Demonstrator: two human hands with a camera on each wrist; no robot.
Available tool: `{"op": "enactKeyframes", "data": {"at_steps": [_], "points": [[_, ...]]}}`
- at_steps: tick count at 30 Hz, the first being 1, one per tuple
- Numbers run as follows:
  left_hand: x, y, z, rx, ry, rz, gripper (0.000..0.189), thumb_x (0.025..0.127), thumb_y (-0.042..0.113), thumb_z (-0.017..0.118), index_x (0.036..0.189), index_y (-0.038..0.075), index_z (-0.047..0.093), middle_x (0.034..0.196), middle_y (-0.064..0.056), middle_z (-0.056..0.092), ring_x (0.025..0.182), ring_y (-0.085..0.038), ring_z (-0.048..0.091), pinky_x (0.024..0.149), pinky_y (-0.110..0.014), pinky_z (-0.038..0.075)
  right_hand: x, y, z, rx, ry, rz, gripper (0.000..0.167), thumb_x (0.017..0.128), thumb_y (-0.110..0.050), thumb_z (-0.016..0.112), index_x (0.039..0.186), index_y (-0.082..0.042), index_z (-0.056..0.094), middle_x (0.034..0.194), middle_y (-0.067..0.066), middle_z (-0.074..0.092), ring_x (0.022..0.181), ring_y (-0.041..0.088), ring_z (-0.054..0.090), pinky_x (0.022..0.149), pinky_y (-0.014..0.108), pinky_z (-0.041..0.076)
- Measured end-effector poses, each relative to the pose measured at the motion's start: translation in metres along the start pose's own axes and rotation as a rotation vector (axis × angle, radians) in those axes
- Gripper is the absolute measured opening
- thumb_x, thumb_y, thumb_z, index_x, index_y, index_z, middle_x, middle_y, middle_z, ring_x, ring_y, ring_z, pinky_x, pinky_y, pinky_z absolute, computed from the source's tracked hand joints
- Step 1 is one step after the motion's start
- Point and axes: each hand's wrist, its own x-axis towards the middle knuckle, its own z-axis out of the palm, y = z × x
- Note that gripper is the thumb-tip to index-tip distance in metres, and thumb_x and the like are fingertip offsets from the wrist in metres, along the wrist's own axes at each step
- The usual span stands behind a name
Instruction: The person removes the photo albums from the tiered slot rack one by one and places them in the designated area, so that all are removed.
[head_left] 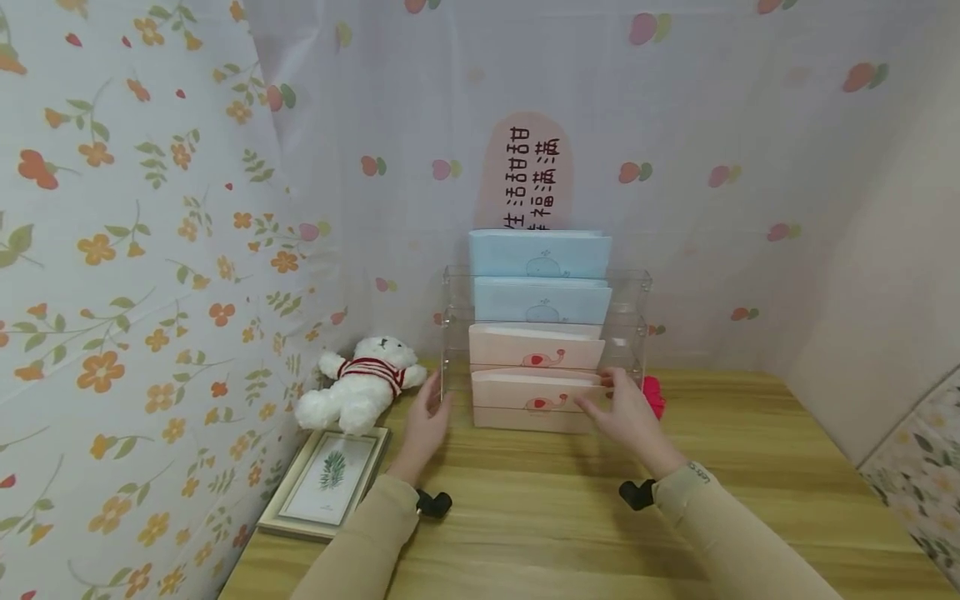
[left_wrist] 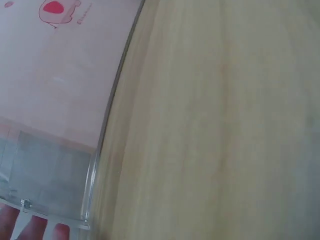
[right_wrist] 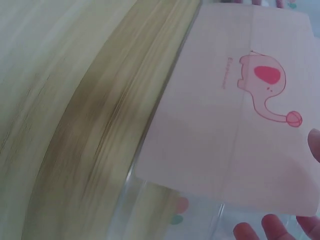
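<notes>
A clear tiered rack [head_left: 630, 287] stands against the back wall. It holds two light-blue notebooks with whale drawings above two pink ones with elephant drawings. My right hand [head_left: 628, 414] pinches the right edge of the lowest pink notebook [head_left: 525, 393]. In the right wrist view the thumb [right_wrist: 315, 142] lies over its face, with fingertips [right_wrist: 274, 226] just past its side edge. My left hand [head_left: 424, 423] is at the rack's left side, fingers extended. The left wrist view shows those fingertips [left_wrist: 34, 229] along the clear side rim.
A white teddy bear [head_left: 356, 400] in a striped top sits left of the rack, behind a framed leaf picture [head_left: 330, 479] lying flat. Something bright pink [head_left: 654, 397] shows behind the rack's right side. Wood-grain tabletop [head_left: 525, 533] extends in front, between patterned curtains.
</notes>
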Motion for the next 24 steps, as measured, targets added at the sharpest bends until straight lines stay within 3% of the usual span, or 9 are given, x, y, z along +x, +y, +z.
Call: {"op": "enactKeyframes", "data": {"at_steps": [4, 9, 12, 18, 24], "points": [[0.001, -0.013, 0.005, 0.003, 0.036, -0.016, 0.048, 0.111, 0.014, 0.066, 0.158, 0.007, 0.059, 0.152, -0.024, 0.067, 0.140, -0.043, 0.066, 0.118, -0.055, 0.054, 0.003, -0.001, 0.001, 0.012, -0.011, 0.029, 0.080, 0.105, -0.043, 0.076, 0.156, 0.007, 0.041, 0.152, 0.036, 0.056, 0.137, 0.052, 0.061, 0.112, 0.067, 0.054], [-0.002, -0.025, 0.004, -0.045, 0.054, -0.007, 0.045, 0.110, 0.011, 0.067, 0.154, 0.001, 0.062, 0.148, -0.026, 0.069, 0.134, -0.044, 0.069, 0.113, -0.054, 0.056, 0.009, -0.006, 0.009, 0.038, -0.021, 0.021, 0.079, 0.104, -0.041, 0.077, 0.158, 0.004, 0.042, 0.159, 0.035, 0.053, 0.146, 0.053, 0.054, 0.121, 0.070, 0.045], [-0.004, -0.026, -0.002, -0.046, 0.036, -0.033, 0.046, 0.111, 0.013, 0.066, 0.156, 0.004, 0.060, 0.149, -0.024, 0.069, 0.135, -0.042, 0.069, 0.113, -0.048, 0.057, 0.011, -0.009, 0.016, 0.056, 0.017, -0.020, 0.069, 0.104, -0.036, 0.079, 0.153, 0.003, 0.050, 0.158, 0.033, 0.056, 0.149, 0.054, 0.052, 0.124, 0.071, 0.041], [-0.007, -0.024, -0.001, -0.060, 0.020, -0.052, 0.047, 0.112, 0.017, 0.065, 0.157, 0.004, 0.059, 0.153, -0.023, 0.067, 0.140, -0.041, 0.065, 0.117, -0.054, 0.053, 0.016, -0.012, 0.023, 0.065, 0.105, -0.121, 0.044, 0.101, -0.022, 0.083, 0.137, -0.003, 0.067, 0.143, 0.026, 0.071, 0.141, 0.051, 0.060, 0.121, 0.071, 0.042], [-0.007, -0.021, -0.001, -0.054, 0.015, -0.073, 0.048, 0.112, 0.020, 0.065, 0.158, 0.006, 0.059, 0.153, -0.022, 0.067, 0.140, -0.040, 0.066, 0.117, -0.053, 0.054, 0.022, -0.012, 0.028, 0.107, 0.126, -0.147, 0.030, 0.098, -0.013, 0.085, 0.124, -0.003, 0.074, 0.133, 0.022, 0.076, 0.132, 0.047, 0.066, 0.119, 0.069, 0.046]]}}
